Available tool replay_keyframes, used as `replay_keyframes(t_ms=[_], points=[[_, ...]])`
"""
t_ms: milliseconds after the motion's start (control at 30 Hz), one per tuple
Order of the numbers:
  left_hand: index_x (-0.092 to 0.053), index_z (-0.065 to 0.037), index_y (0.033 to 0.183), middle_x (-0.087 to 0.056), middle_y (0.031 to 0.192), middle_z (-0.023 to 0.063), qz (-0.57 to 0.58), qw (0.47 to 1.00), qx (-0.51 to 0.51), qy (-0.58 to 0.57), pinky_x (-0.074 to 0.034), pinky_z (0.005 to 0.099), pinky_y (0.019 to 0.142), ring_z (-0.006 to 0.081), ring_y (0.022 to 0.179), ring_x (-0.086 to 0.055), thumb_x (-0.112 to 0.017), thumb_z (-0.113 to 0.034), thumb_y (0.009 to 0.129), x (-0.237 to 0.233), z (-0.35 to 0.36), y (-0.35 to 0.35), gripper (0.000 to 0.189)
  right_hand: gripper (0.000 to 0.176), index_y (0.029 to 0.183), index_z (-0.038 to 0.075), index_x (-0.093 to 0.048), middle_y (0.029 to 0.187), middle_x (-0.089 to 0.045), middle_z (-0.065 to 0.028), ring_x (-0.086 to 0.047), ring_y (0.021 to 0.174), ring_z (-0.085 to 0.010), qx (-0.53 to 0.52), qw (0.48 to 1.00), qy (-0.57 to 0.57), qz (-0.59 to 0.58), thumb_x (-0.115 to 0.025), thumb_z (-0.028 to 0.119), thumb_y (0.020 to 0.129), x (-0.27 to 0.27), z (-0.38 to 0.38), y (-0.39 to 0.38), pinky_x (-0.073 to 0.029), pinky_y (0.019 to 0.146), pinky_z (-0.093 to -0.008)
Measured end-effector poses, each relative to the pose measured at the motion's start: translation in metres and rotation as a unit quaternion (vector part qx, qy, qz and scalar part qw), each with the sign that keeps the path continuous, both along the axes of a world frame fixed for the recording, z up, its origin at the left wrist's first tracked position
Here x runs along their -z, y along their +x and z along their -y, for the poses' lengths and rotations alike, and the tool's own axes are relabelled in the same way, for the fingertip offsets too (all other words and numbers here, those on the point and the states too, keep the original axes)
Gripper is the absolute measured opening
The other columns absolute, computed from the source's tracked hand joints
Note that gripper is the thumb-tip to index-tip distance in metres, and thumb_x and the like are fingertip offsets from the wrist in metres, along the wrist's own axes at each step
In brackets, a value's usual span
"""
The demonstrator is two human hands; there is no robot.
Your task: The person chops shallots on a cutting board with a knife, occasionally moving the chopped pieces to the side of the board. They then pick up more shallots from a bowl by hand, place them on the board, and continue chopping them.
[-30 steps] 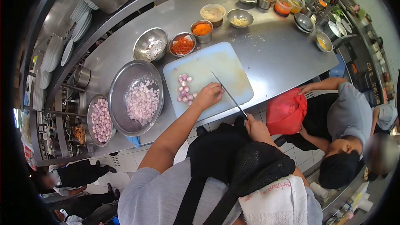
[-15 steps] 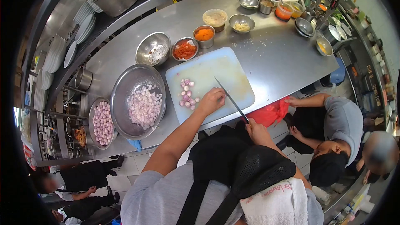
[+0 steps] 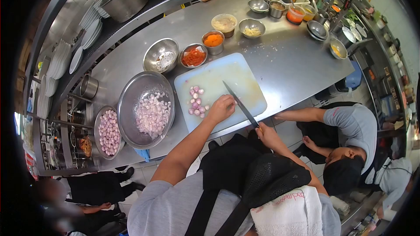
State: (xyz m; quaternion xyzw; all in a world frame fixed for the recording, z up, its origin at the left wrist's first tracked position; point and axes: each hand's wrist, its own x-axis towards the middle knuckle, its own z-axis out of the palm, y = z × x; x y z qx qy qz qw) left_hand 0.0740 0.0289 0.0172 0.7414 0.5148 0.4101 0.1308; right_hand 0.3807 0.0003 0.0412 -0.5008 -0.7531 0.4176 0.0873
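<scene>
On a pale cutting board [image 3: 210,74], my left hand [image 3: 222,109] is closed with its fingers pinched together. A small pinkish bit of shallot shows at its fingertips, mostly hidden. Close beside those fingers lies the blade of a long kitchen knife [image 3: 239,103], slanting across the board. The handle is in my right hand [image 3: 268,136], closed around it at the board's near edge. Several whole peeled shallots [image 3: 196,102] form a cluster on the board's left. Left of the board, a large steel bowl [image 3: 127,94] holds chopped shallots [image 3: 153,114].
A colander of whole shallots [image 3: 109,132] stands far left. Behind the board are a steel bowl [image 3: 151,54], shredded orange food [image 3: 194,56], an orange-filled container [image 3: 213,40] and a lidded tub [image 3: 224,22]. A co-worker [image 3: 350,135] bends at the right; other people stand lower left.
The red bag held by the co-worker at the right has gone from view, and that person's arm now reaches under the table edge. My hands and the knife have shifted only slightly.
</scene>
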Motion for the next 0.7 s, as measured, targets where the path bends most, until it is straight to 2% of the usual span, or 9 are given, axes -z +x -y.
replay_keyframes(t_ms=[100,167,267,400,467,500,567,700], points=[[-0.075,-0.004,0.099,-0.075,0.108,0.0122,0.026,0.999,-0.006,-0.046,-0.062,0.0404,0.086,0.0303,0.097,-0.074,-0.081,-0.006,0.086,-0.004,-0.011,0.003,0.014,0.027,0.116,0.002,-0.056,0.095,-0.071,-0.0362,-0.067,0.095,-0.0596,0.017,1.0,0.006,-0.014,-0.059,0.028,0.11,0.005,0.002,0.012,-0.051,0.081,-0.0667],[-0.079,-0.002,0.1,-0.074,0.1,0.0157,0.078,0.981,-0.082,-0.158,-0.061,0.0394,0.08,0.0289,0.086,-0.074,-0.08,-0.009,0.091,-0.006,-0.019,0.007,0.011,0.027,0.115,0.002,-0.056,0.095,-0.071,-0.0362,-0.067,0.095,-0.0594,0.023,1.0,0.016,-0.013,-0.06,0.028,0.11,0.009,0.0,0.014,-0.051,0.08,-0.0663],[-0.081,0.0,0.101,-0.074,0.094,0.0168,0.037,0.967,-0.113,-0.224,-0.06,0.0386,0.077,0.0276,0.08,-0.074,-0.079,-0.012,0.094,0.003,-0.031,0.001,0.013,0.026,0.114,0.002,-0.056,0.094,-0.071,-0.0364,-0.067,0.094,-0.0596,0.033,0.999,0.005,-0.015,-0.06,0.028,0.11,0.003,0.005,0.011,-0.051,0.079,-0.0661],[-0.079,0.0,0.102,-0.074,0.099,0.0165,0.017,0.967,-0.12,-0.226,-0.061,0.0369,0.08,0.0271,0.086,-0.076,-0.081,-0.01,0.093,-0.016,-0.023,-0.01,0.013,0.026,0.116,0.003,-0.055,0.093,-0.072,-0.0349,-0.068,0.09,-0.0592,0.032,0.999,0.017,0.003,-0.06,0.028,0.11,0.002,0.012,0.009,-0.053,0.078,-0.0679],[-0.078,-0.001,0.105,-0.074,0.106,0.015,0.031,0.992,-0.043,-0.118,-0.062,0.038,0.083,0.0282,0.091,-0.077,-0.08,-0.006,0.092,-0.013,-0.018,-0.016,0.013,0.025,0.118,0.004,-0.055,0.092,-0.073,-0.034,-0.069,0.089,-0.059,0.026,0.999,0.027,0.025,-0.059,0.028,0.11,0.0,0.016,0.008,-0.053,0.078,-0.0687],[-0.078,-0.001,0.105,-0.074,0.106,0.015,0.031,0.992,-0.042,-0.118,-0.062,0.038,0.083,0.0282,0.091,-0.077,-0.08,-0.006,0.092,-0.012,-0.016,-0.015,0.013,0.025,0.119,0.005,-0.055,0.092,-0.074,-0.033,-0.07,0.089,-0.0585,0.023,0.998,0.044,0.042,-0.059,0.028,0.11,-0.002,0.018,0.006,-0.054,0.078,-0.069],[-0.078,-0.003,0.106,-0.073,0.11,0.0124,-0.021,0.994,0.046,-0.1,-0.063,0.041,0.085,0.0298,0.094,-0.076,-0.078,-0.003,0.092,-0.01,-0.014,-0.013,0.014,0.025,0.12,0.005,-0.055,0.092,-0.075,-0.032,-0.071,0.088,-0.0579,0.02,0.996,0.062,0.061,-0.059,0.028,0.11,-0.007,0.019,0.003,-0.055,0.079,-0.0694],[-0.078,-0.005,0.106,-0.073,0.109,0.0109,-0.026,0.989,0.021,-0.142,-0.062,0.0424,0.087,0.0315,0.096,-0.075,-0.078,-0.003,0.092,-0.012,-0.009,-0.003,0.015,0.025,0.123,0.007,-0.055,0.092,-0.075,-0.0302,-0.072,0.088,-0.0567,0.005,0.992,0.084,0.094,-0.059,0.029,0.11,-0.022,0.02,-0.001,-0.056,0.078,-0.0674]])
